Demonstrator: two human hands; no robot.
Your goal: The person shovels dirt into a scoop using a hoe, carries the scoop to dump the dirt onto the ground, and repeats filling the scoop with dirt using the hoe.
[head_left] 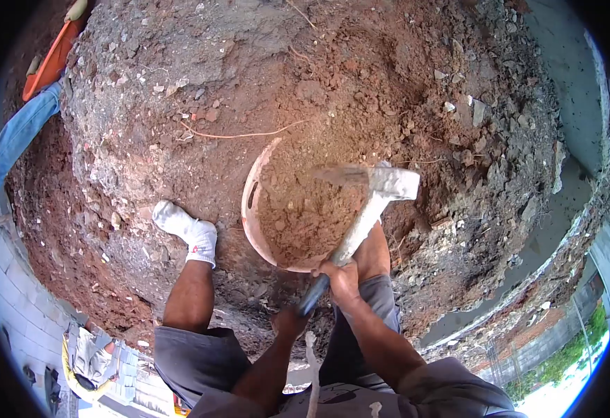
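A round, pale pinkish basin with a slotted rim [250, 198] stands on the rough brown earth [235, 90], filled with loose reddish-brown soil [312, 216] that spills past its far edge, so that part of the rim is hidden. The long-handled digging tool with a whitish, soil-crusted head [394, 183] is over the basin's right side, its blurred blade pointing left above the soil; whether it touches is unclear.

The right hand [341, 279] is at the basin's near edge, its grip closed round the tool's shaft. The left hand [289, 323] is nearer the wearer than the basin, its grip closed round the dark lower end of the shaft.

Left of the basin, a foot in a white sock [190, 228] stands apart from the rim, with open earth between. A bare lower leg [374, 254] is close on the basin's near right, leaving little room there. Beyond the basin, open ground is strewn with stones. Well right of it, the earth ends at a grey channel [549, 230]. Far left are a co-worker's blue trouser leg [16, 146] and an orange container [54, 59].
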